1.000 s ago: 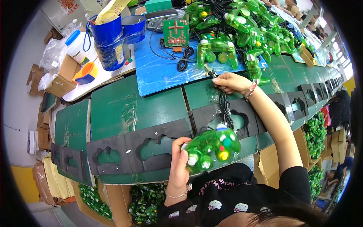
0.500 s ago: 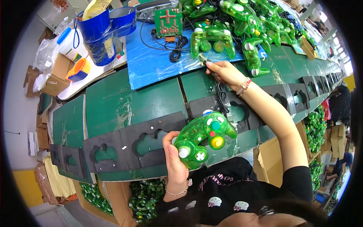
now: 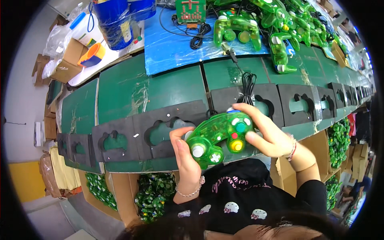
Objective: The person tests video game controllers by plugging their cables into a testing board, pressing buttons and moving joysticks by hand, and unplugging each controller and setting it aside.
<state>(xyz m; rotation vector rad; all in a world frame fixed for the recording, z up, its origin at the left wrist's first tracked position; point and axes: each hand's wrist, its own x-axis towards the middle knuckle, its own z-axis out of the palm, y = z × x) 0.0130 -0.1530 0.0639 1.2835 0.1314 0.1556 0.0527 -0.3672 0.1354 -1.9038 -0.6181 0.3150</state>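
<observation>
A translucent green game controller (image 3: 216, 134) with a grey-white stick, a white cross pad and yellow, red and teal buttons is held between both hands, face up. My left hand (image 3: 188, 160) grips its left end, the thumb along the side. Around the right end curls my right hand (image 3: 274, 138), its thumb by the yellow stick and a finger at the top edge near the blue-white shoulder button. The black bundled cable (image 3: 248, 85) runs away from the controller to a plug (image 3: 232, 55) that meets a connector at the blue mat's front edge.
Black foam cutouts (image 3: 176, 128) line the green conveyor (image 3: 168, 86). On the blue mat (image 3: 168, 56) stand a green circuit board (image 3: 191, 11) and a pile of green controllers (image 3: 280, 18). Blue bins (image 3: 114, 30) and an orange-blue tape holder (image 3: 93, 56) sit left. Boxes of green parts (image 3: 154, 196) are below.
My right hand has let go of the cable plug and come down onto the controller's right side. The plug now rests at the connector by itself. The view has shifted slightly.
</observation>
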